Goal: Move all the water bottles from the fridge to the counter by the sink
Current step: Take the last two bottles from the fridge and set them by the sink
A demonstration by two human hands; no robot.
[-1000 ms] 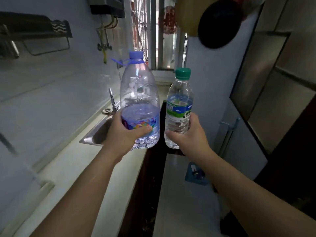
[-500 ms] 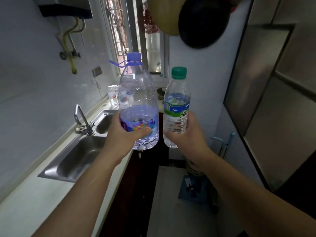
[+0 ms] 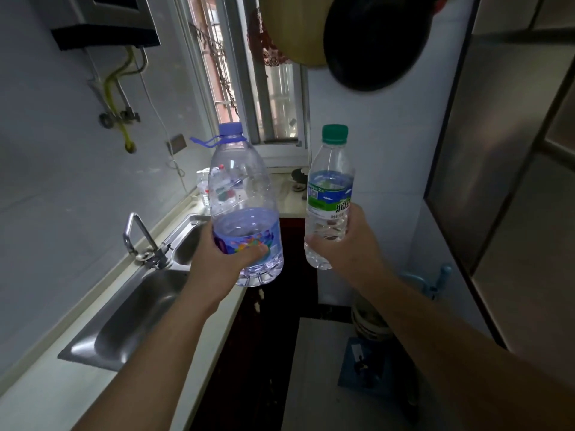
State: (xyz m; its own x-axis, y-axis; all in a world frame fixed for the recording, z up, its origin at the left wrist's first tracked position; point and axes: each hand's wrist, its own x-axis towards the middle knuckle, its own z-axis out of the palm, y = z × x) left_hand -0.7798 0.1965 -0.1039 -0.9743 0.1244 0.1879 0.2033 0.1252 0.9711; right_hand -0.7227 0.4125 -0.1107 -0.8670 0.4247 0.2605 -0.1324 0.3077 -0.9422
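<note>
My left hand (image 3: 224, 262) has its fingers clamped low around the big blue-capped bottle (image 3: 245, 209), upright above the table (image 3: 37, 396) edge, sink (image 3: 133, 315) at nine o'clock. It's part full, so probably sloshy and bottom-heavy; a low grip suits it. At three o'clock, my right hand (image 3: 348, 247) grips the green-capped bottle (image 3: 329, 194), likely light, thin-walled and crushable.

Pale counter (image 3: 93, 362) — inset steel sink (image 3: 133, 321)
</note>
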